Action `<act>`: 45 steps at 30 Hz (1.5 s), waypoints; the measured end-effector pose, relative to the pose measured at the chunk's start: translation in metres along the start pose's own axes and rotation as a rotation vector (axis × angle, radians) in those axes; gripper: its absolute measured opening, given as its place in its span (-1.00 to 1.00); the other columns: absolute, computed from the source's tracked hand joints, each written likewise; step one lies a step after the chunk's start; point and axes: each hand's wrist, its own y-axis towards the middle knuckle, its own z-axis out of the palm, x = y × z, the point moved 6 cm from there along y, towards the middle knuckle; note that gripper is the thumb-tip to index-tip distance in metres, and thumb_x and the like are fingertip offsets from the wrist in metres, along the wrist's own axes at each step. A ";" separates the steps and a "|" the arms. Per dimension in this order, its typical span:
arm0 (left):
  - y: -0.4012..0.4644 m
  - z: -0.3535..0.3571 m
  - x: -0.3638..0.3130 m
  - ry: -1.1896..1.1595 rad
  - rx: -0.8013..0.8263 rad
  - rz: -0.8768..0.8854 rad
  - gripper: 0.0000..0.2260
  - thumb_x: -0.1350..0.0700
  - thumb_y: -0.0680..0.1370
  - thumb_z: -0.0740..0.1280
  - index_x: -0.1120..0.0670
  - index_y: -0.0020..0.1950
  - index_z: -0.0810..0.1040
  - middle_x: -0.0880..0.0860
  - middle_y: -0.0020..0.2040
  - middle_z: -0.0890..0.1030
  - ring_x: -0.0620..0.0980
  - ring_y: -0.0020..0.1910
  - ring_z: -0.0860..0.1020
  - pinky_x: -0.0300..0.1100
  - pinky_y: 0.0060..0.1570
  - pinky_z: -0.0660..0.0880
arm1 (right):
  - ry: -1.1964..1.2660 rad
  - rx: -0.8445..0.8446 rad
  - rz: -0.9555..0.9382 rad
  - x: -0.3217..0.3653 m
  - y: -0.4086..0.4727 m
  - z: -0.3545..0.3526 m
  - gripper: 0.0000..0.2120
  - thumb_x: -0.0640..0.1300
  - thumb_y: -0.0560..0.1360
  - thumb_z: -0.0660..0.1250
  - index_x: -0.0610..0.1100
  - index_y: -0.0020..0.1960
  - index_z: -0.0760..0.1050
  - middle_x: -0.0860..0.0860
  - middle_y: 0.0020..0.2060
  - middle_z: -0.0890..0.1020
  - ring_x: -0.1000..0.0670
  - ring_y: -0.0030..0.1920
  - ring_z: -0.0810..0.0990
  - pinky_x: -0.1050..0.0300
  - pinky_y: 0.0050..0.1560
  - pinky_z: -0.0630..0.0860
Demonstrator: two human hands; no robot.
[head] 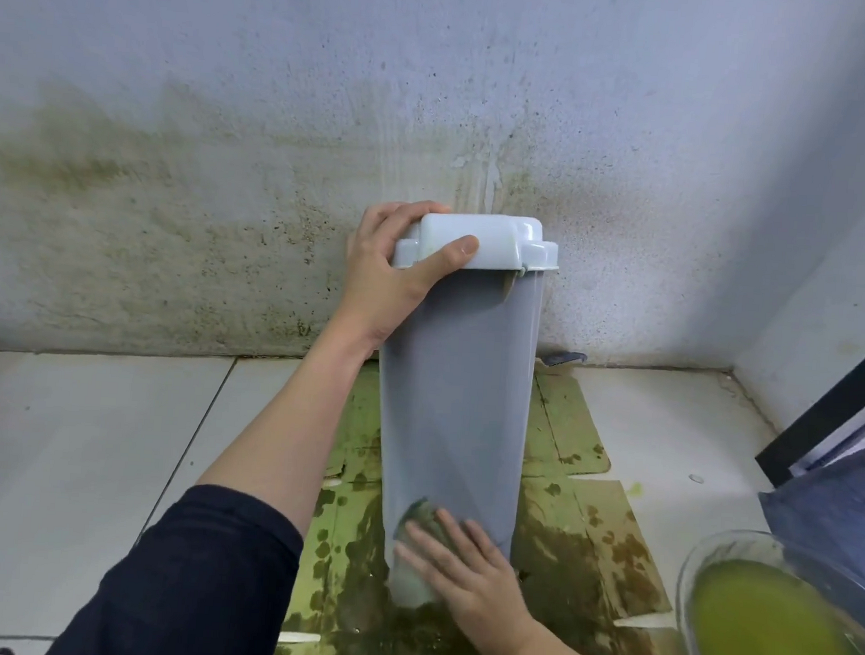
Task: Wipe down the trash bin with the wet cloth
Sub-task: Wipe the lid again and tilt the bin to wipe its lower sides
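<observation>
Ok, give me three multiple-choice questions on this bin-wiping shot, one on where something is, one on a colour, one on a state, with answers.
1. Where is the cloth?
A. Low on the bin's front
B. On the lid
C. In the bowl

2. What colour is the liquid in the glass bowl?
A. Clear
B. Yellow-green
C. Red

3. How does the trash bin stand?
A. On its side
B. Upside down
C. Upright, lid on

Answers: 1 A, the right hand presses it there. 2 B, the bowl's contents look yellow-green. 3 C, the left hand grips the pale lid on top.
</observation>
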 end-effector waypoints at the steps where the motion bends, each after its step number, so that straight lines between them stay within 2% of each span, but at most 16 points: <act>1: -0.002 0.001 -0.001 0.002 -0.004 0.001 -0.66 -0.31 0.21 0.40 -0.34 -0.05 0.55 -0.28 0.05 0.38 -0.06 0.28 0.36 -0.09 0.31 0.38 | 0.036 -0.034 0.103 -0.013 0.003 -0.007 -0.51 -0.21 0.61 0.06 0.02 0.51 0.13 0.08 0.52 0.11 -0.06 0.52 0.06 -0.05 0.51 0.00; 5: -0.014 0.004 -0.008 0.026 -0.013 0.013 -0.65 -0.31 0.22 0.40 -0.35 -0.02 0.53 -0.35 0.04 0.35 -0.07 0.27 0.34 -0.06 0.32 0.37 | 0.321 -0.259 0.624 -0.064 0.055 -0.048 -0.41 -0.20 0.54 0.09 0.09 0.51 0.04 0.08 0.51 0.11 -0.13 0.52 0.03 -0.23 0.46 0.09; 9: -0.044 -0.002 -0.011 0.067 0.048 -0.001 -0.62 -0.30 0.24 0.40 -0.36 0.04 0.50 -0.33 0.14 0.32 -0.06 0.32 0.29 0.03 0.34 0.34 | 0.927 -0.524 1.275 -0.107 0.098 -0.087 -0.41 -0.33 0.53 0.04 0.12 0.47 0.13 0.00 0.42 0.33 -0.05 0.41 0.33 -0.12 0.39 0.31; 14: -0.100 -0.009 -0.017 0.147 0.153 -0.010 -0.57 -0.32 0.24 0.40 -0.42 0.09 0.44 -0.46 0.20 0.23 -0.21 0.39 0.18 0.03 0.40 0.26 | 1.153 -0.543 1.549 -0.120 0.100 -0.136 -0.62 -0.30 0.54 0.12 -0.14 0.33 0.40 -0.10 0.21 0.55 -0.12 0.23 0.51 -0.09 0.27 0.44; 16: -0.125 -0.012 -0.019 0.247 0.194 0.005 -0.52 -0.35 0.25 0.38 -0.42 0.14 0.40 -0.49 0.25 0.18 -0.25 0.42 0.12 0.01 0.42 0.20 | 1.117 -0.592 1.614 -0.109 0.083 -0.170 -0.69 -0.28 0.57 0.11 -0.16 0.28 0.43 -0.06 0.10 0.59 -0.10 0.08 0.56 0.11 0.09 0.51; 18: -0.150 -0.016 -0.021 0.350 0.250 0.022 -0.46 -0.40 0.26 0.36 -0.41 0.21 0.35 -0.46 0.33 0.14 -0.22 0.46 0.05 0.05 0.43 0.16 | 0.991 -0.583 1.463 -0.092 0.077 -0.208 -0.70 -0.30 0.59 0.11 -0.14 0.29 0.40 0.00 0.03 0.57 -0.02 0.00 0.55 0.42 -0.09 0.44; 19: -0.162 -0.017 -0.023 0.389 0.289 0.022 -0.43 -0.42 0.27 0.35 -0.40 0.25 0.32 -0.43 0.37 0.13 -0.21 0.47 0.03 0.08 0.43 0.16 | 0.930 -0.523 1.328 -0.081 0.080 -0.220 -0.67 -0.32 0.58 0.13 -0.15 0.31 0.39 -0.01 0.08 0.56 -0.03 0.07 0.55 0.46 -0.05 0.43; 22: -0.192 -0.019 -0.026 0.488 0.377 0.006 -0.28 -0.47 0.26 0.32 -0.40 0.37 0.18 -0.33 0.48 0.05 -0.17 0.51 -0.02 0.13 0.46 0.11 | 0.741 -0.209 0.920 -0.043 0.093 -0.216 -0.60 -0.33 0.56 0.20 -0.12 0.37 0.37 0.04 0.35 0.41 -0.03 0.45 0.25 0.05 0.42 0.28; 24: -0.200 -0.021 -0.033 0.429 0.433 -0.074 -0.04 -0.44 0.22 0.38 -0.33 0.48 -0.06 -0.28 0.53 -0.08 -0.21 0.52 -0.08 0.02 0.49 0.05 | 0.622 -0.093 0.766 -0.029 0.094 -0.204 -0.63 -0.31 0.54 0.23 -0.14 0.33 0.42 0.00 0.36 0.42 -0.03 0.49 0.08 -0.15 0.48 0.12; 27: -0.197 -0.031 -0.039 0.048 0.501 -0.320 0.21 -0.08 0.26 0.58 -0.20 0.46 -0.39 -0.28 0.48 -0.13 -0.24 0.48 0.02 -0.14 0.43 0.19 | 0.498 0.001 0.551 -0.024 0.102 -0.206 -0.64 -0.24 0.52 0.24 -0.12 0.31 0.47 -0.01 0.32 0.48 -0.08 0.47 0.14 -0.18 0.46 0.12; 30: -0.194 -0.045 -0.039 -0.248 0.417 -0.411 0.10 0.04 0.34 0.49 -0.24 0.47 -0.36 -0.27 0.49 -0.11 -0.20 0.47 0.10 -0.06 0.41 0.22 | 0.334 0.211 0.237 -0.019 0.121 -0.209 -0.54 -0.03 0.47 0.06 -0.03 0.33 0.44 0.06 0.34 0.47 -0.15 0.45 0.27 -0.21 0.36 0.24; 34: -0.191 -0.055 -0.038 -0.271 0.216 -0.345 -0.40 -0.03 0.56 0.21 -0.04 0.55 0.08 -0.05 0.55 0.12 0.00 0.52 0.11 -0.02 0.44 0.07 | 0.273 0.446 0.023 0.000 0.157 -0.198 -0.54 0.08 0.48 0.07 -0.06 0.28 0.47 0.05 0.41 0.37 -0.15 0.46 0.19 -0.14 0.32 0.22; 37: -0.185 -0.056 -0.032 -0.340 0.113 -0.380 -0.37 -0.12 0.49 0.20 -0.17 0.53 0.08 -0.10 0.50 0.26 -0.05 0.45 0.27 0.06 0.39 0.20 | 0.310 0.294 -0.011 0.009 0.163 -0.203 -0.70 -0.01 0.46 0.20 -0.19 -0.01 0.58 -0.07 0.17 0.58 -0.20 0.23 0.47 -0.08 0.20 0.44; 40: -0.179 -0.060 -0.029 -0.308 0.065 -0.413 -0.50 -0.07 0.60 0.07 -0.07 0.54 0.06 -0.01 0.53 0.19 0.00 0.51 0.16 0.08 0.48 0.05 | 0.357 0.076 -0.056 0.009 0.143 -0.204 -0.77 -0.06 0.40 0.30 -0.24 -0.20 0.55 -0.12 -0.08 0.63 -0.18 -0.01 0.56 -0.01 0.13 0.48; 42: -0.173 -0.065 -0.031 -0.378 0.004 -0.426 -0.55 -0.07 0.64 -0.02 -0.10 0.54 0.03 -0.03 0.52 0.21 -0.05 0.50 0.17 0.06 0.50 0.03 | 0.361 0.042 -0.106 0.014 0.130 -0.203 -0.76 -0.02 0.38 0.32 -0.21 -0.20 0.57 -0.09 -0.07 0.64 -0.15 0.05 0.55 -0.06 0.19 0.43; 45: -0.170 -0.068 -0.029 -0.423 -0.060 -0.437 -0.57 -0.04 0.67 -0.08 -0.04 0.55 0.03 0.00 0.52 0.20 -0.04 0.51 0.16 0.06 0.50 0.03 | 0.147 0.178 -0.238 0.027 0.123 -0.192 -0.72 0.10 0.42 0.25 -0.07 -0.11 0.60 0.01 0.07 0.63 -0.08 0.20 0.52 -0.09 0.29 0.29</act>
